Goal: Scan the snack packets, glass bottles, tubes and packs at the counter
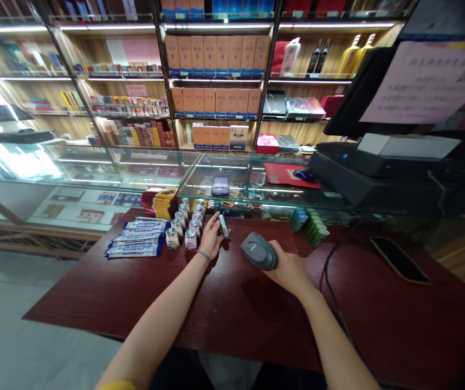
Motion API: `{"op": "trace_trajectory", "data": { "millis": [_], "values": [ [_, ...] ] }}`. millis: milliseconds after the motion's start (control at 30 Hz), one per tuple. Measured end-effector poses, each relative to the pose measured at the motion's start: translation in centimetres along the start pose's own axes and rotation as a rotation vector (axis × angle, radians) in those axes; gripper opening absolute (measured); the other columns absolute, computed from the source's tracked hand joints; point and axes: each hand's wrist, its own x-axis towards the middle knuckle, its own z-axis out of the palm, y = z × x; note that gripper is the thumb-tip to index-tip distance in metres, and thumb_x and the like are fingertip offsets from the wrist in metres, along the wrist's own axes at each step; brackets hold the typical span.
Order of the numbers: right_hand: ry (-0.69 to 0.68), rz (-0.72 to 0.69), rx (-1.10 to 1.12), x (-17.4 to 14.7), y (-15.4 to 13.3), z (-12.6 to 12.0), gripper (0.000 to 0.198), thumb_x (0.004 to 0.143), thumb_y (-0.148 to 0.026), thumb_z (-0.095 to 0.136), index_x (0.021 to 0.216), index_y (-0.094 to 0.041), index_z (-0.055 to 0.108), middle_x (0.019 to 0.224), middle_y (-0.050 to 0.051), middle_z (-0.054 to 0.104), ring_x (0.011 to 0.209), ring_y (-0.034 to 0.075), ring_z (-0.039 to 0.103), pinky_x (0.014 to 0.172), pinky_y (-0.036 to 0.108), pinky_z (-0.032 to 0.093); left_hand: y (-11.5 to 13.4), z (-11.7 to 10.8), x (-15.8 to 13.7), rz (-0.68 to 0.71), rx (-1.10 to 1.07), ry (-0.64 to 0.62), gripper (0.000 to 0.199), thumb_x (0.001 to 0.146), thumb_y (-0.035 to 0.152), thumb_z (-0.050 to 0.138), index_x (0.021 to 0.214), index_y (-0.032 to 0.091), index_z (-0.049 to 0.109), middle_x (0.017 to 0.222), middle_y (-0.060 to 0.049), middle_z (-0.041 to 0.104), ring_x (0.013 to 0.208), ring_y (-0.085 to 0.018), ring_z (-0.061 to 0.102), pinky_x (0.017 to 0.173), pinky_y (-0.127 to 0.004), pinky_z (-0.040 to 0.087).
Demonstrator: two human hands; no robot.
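My right hand (pixel 289 271) is closed round the handle of a dark grey barcode scanner (pixel 260 252), held above the dark red-brown counter (pixel 200 314) with its head turned left. Farther left, my left hand (pixel 211 238) grips a small light-blue pack (pixel 223 226) between thumb and fingers, tilted over the counter. A small dark-blue item (pixel 217 206) sits just beyond the fingertips. Beside that hand stand two rows of small jars with silvery lids (pixel 191 238). To the right, upright green packs (pixel 316 227) stand in a row with blue packs (pixel 298 219).
Long blue-and-silver packets (pixel 139 238) lie at the left, near stacked red and yellow packets (pixel 159 202). A phone (pixel 399 259) and a black cable (pixel 330 281) lie at the right. Behind are a glass display case (pixel 200 168), a payment device (pixel 220 185), and a monitor (pixel 362 89).
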Motion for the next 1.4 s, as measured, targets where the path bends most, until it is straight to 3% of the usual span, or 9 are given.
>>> {"op": "trace_trajectory", "data": {
  "millis": [133, 233, 400, 567, 767, 1400],
  "values": [
    [-0.012, 0.014, 0.036, 0.1, 0.2, -0.3, 0.034, 0.077, -0.034, 0.065, 0.108, -0.029, 0.052, 0.08, 0.0, 0.075, 0.071, 0.029, 0.074, 0.057, 0.028, 0.038, -0.7, -0.4, 0.7, 0.196, 0.186, 0.05, 0.051, 0.082, 0.029, 0.073, 0.131, 0.026, 0.059, 0.115, -0.005, 0.066, 0.099, -0.015, 0.064, 0.094, -0.034, 0.053],
    [0.027, 0.038, 0.047, 0.2, 0.2, -0.6, 0.034, 0.074, -0.032, 0.066, 0.106, -0.029, 0.054, 0.077, -0.001, 0.075, 0.071, 0.028, 0.073, 0.057, 0.028, 0.039, -1.0, -0.8, 1.2, 0.407, 0.443, 0.105, 0.044, 0.081, 0.024, 0.071, 0.125, 0.022, 0.063, 0.12, -0.007, 0.066, 0.113, -0.019, 0.061, 0.106, -0.037, 0.045],
    [0.099, 0.092, 0.059, 0.3, 0.5, -1.0, 0.033, 0.072, -0.034, 0.065, 0.104, -0.03, 0.057, 0.071, -0.002, 0.073, 0.068, 0.027, 0.073, 0.055, 0.027, 0.039, -1.0, -0.9, 2.1, 0.612, 0.749, 0.258, 0.044, 0.079, 0.019, 0.07, 0.122, 0.018, 0.061, 0.122, -0.011, 0.063, 0.116, -0.023, 0.059, 0.107, -0.042, 0.043],
    [0.1, 0.119, 0.119, 0.2, 1.0, -1.4, 0.032, 0.075, -0.037, 0.063, 0.104, -0.029, 0.054, 0.073, -0.001, 0.073, 0.07, 0.028, 0.073, 0.055, 0.027, 0.039, -1.3, -0.6, 3.6, 0.633, 0.929, 0.388, 0.039, 0.077, 0.014, 0.072, 0.114, 0.017, 0.061, 0.111, -0.01, 0.062, 0.11, -0.024, 0.059, 0.103, -0.044, 0.045],
    [0.11, 0.131, 0.079, 0.1, 1.4, -1.5, 0.029, 0.077, -0.038, 0.062, 0.103, -0.029, 0.051, 0.073, 0.0, 0.073, 0.068, 0.03, 0.073, 0.054, 0.028, 0.037, -1.8, 0.4, 5.0, 0.626, 1.015, 0.425, 0.032, 0.08, 0.014, 0.07, 0.109, 0.016, 0.058, 0.11, -0.01, 0.06, 0.11, -0.025, 0.057, 0.103, -0.044, 0.044],
    [0.123, 0.039, 0.165, -0.1, 2.1, -1.2, 0.034, 0.076, -0.03, 0.062, 0.108, -0.028, 0.049, 0.075, 0.0, 0.074, 0.068, 0.029, 0.074, 0.054, 0.027, 0.041, -2.7, 0.7, 7.6, 0.643, 0.959, 0.474, 0.035, 0.082, 0.013, 0.066, 0.114, 0.018, 0.054, 0.119, -0.012, 0.059, 0.12, -0.025, 0.055, 0.109, -0.043, 0.04]
  ]
}}
